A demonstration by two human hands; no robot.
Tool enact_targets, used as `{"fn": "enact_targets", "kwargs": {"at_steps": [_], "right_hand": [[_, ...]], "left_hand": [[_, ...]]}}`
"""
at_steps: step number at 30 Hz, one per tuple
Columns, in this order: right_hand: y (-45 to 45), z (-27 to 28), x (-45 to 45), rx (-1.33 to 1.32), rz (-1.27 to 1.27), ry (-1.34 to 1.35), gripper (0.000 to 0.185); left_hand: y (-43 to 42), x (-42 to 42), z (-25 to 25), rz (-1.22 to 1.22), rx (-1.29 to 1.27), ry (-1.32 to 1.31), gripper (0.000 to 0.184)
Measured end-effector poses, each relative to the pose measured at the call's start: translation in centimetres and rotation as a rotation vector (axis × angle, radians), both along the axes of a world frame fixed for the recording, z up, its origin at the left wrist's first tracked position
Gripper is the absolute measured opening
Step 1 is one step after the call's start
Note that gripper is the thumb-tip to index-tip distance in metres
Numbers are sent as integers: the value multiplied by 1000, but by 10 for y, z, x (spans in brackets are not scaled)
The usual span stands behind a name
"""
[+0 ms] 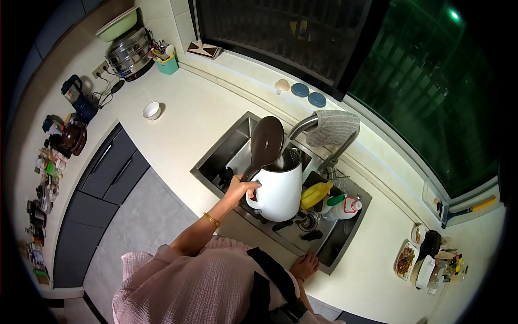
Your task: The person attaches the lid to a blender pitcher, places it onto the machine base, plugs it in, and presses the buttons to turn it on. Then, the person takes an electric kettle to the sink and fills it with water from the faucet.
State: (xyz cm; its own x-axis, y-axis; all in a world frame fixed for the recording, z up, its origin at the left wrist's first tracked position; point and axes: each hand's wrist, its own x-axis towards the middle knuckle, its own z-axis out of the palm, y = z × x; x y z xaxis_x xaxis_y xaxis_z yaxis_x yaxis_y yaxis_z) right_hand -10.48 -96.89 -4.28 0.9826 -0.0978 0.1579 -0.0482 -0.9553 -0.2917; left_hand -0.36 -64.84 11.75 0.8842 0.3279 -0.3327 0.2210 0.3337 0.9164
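Note:
A white kettle (280, 191) with a dark rim is held over the sink (340, 251). My left hand (242, 190) is closed at its handle side. A dark brown, spoon-shaped piece (267, 141) rises from beside that hand over the kettle's mouth; whether it is a lid or a separate utensil I cannot tell. My right hand (306, 265) lies on the sink's front edge, fingers spread a little, holding nothing. Right of the kettle, a yellow bottle (317, 195) and a clear bottle with a red-edged label (344, 208) are in the sink.
A grey cloth (333, 127) hangs over the faucet (302, 127). On the left counter are a small white bowl (152, 110), a steel steamer (129, 55) and a teal utensil holder (167, 64). Food dishes (406, 261) are at the right.

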Motion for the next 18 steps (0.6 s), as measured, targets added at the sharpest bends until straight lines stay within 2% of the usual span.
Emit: {"fn": "enact_targets", "kwargs": {"at_steps": [18], "right_hand": [[0,1,0,-10,3,-11,30]], "left_hand": [[0,-1,0,-1,2,-1,12]]}}
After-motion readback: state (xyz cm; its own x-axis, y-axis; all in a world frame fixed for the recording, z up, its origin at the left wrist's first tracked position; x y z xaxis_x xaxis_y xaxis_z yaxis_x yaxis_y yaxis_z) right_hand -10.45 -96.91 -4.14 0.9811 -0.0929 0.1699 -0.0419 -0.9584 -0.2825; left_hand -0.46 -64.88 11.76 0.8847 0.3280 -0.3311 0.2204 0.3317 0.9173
